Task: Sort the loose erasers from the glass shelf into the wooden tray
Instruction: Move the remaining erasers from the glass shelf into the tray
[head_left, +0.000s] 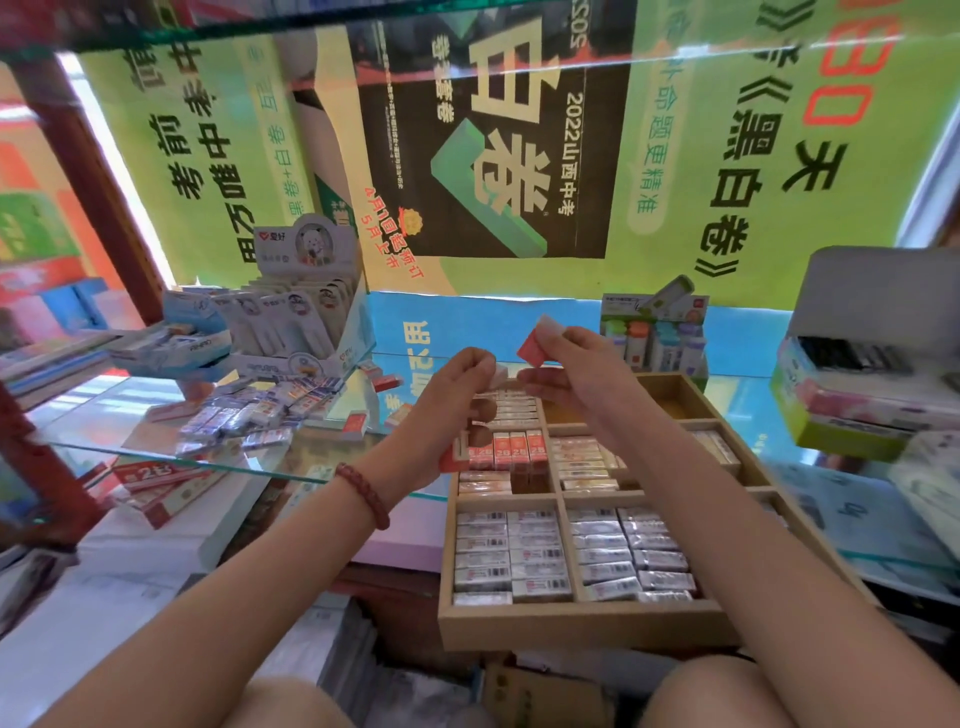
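Both hands are raised close together above the far end of the wooden tray (571, 626), fingertips nearly meeting. The left hand (447, 410), with a red bead bracelet (363, 494) on its wrist, pinches a small white eraser (500, 373) between curled fingers and thumb. A red-and-white eraser (453, 458) shows just under its palm; whether the hand holds that one I cannot tell. The right hand (571, 374) pinches a red eraser (535, 340) by one end, tilted upward. The tray, divided into compartments, lies to the right on the glass shelf (104, 415). Its two nearest compartments are packed with rows of silver-wrapped erasers (571, 556), and a middle compartment holds red-and-white ones marked 2B (511, 449). The loose erasers (249, 415) lie in a heap on the shelf to the left of the hands, well apart from the tray, with a few red-ended ones scattered nearer. Behind the heap stands a white display box (306, 306)
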